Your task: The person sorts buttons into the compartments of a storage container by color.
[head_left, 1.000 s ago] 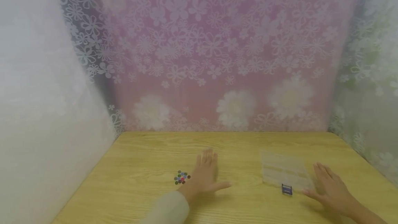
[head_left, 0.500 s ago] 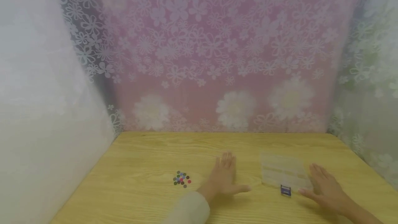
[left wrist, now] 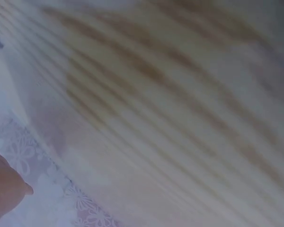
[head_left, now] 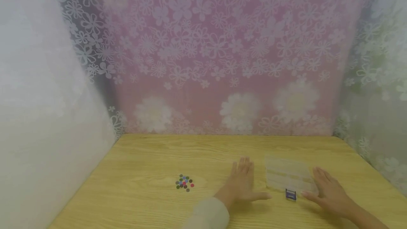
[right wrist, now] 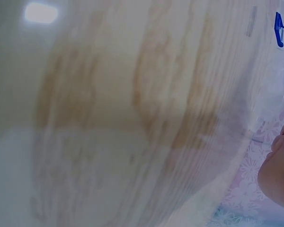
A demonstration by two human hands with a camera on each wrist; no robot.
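A flat clear plastic box (head_left: 287, 175) with a dark blue latch (head_left: 290, 194) on its near edge lies on the right half of the table. Left of this box is my left hand (head_left: 242, 182), its fingers extended and its thumb stretched toward the latch, with a gap between. My right hand (head_left: 330, 194) is at the box's right edge, fingers straight; whether it touches the box I cannot tell. Several small coloured discs (head_left: 184, 183), green, blue, red and dark, lie in a cluster farther left. The right wrist view catches the blue latch (right wrist: 279, 30) and part of my right hand (right wrist: 278, 172).
The wood-grain tabletop (head_left: 143, 158) ends at a pink floral curtain (head_left: 197, 63) behind. A pale wall (head_left: 47, 98) borders the left side, and a light floral sheet (head_left: 381, 91) the right.
My left hand has moved right, away from the discs and toward the box, leaving more discs in sight. My right hand has shifted slightly left. The box appears to stay in place.
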